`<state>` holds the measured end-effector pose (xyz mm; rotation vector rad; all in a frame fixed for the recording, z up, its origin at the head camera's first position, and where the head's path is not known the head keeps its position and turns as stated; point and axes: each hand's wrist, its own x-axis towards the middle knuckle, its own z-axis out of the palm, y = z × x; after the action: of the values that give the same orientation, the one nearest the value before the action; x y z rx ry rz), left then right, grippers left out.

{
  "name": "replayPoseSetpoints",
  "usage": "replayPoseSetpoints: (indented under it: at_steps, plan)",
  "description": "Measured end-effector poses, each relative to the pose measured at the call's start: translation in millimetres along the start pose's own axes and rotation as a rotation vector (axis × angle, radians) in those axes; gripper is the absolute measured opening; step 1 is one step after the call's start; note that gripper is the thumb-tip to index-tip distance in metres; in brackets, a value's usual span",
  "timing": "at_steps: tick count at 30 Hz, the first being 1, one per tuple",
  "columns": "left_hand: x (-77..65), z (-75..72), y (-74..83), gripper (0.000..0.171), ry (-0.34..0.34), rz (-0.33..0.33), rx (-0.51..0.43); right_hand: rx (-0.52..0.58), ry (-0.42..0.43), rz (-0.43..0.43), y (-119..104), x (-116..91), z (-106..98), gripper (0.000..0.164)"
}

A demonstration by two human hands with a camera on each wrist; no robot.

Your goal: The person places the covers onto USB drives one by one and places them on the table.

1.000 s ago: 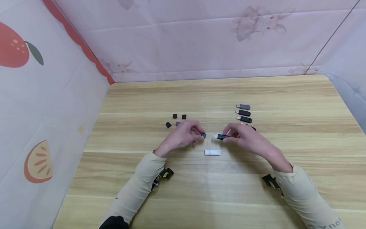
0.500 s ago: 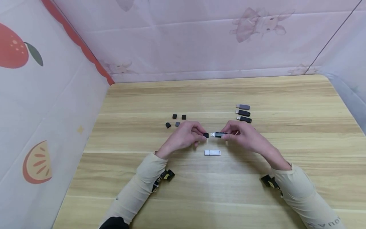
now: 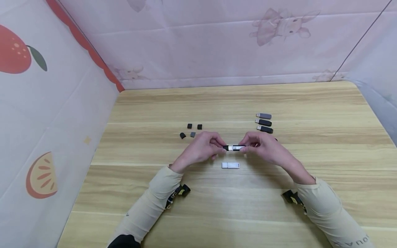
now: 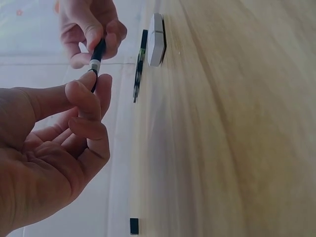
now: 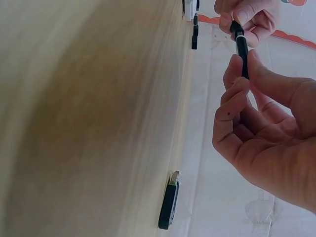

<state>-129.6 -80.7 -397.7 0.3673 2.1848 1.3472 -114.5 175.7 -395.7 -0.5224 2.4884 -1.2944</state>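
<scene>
In the head view my left hand (image 3: pixel 203 147) pinches a small black cap (image 3: pixel 225 148) between thumb and fingertips. Facing it, my right hand (image 3: pixel 262 146) grips a black USB stick (image 3: pixel 238 147) by its rear end. The stick's metal plug (image 3: pixel 230 148) points left, its tip right at the cap's mouth, with bare metal showing between cap and body. Both wrist views have the stick (image 5: pixel 242 52) and cap in line, held above the tabletop. Closer to the person, a white USB stick (image 3: pixel 230 165) with its cap on lies on the table (image 3: pixel 235 206).
Beyond my left hand lie several loose caps: black ones (image 3: pixel 190 126) and a grey one (image 3: pixel 193 134). At the right, a grey USB stick (image 3: pixel 263 116) and black ones (image 3: pixel 263 122) form a column, plugs leftward. Another there is mostly hidden behind my right hand.
The cap and the black USB stick have come together: my left hand moved slightly right, my right hand slightly left, and the gap between plug and cap has closed.
</scene>
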Motion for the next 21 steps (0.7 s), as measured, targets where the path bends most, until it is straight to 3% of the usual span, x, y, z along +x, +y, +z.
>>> replayPoseSetpoints:
  at_steps: [21]
  plan:
    - [-3.7,4.6,5.4,0.012,0.024,0.03,0.076,0.005,-0.022,0.018,0.7,1.2,2.5,0.009]
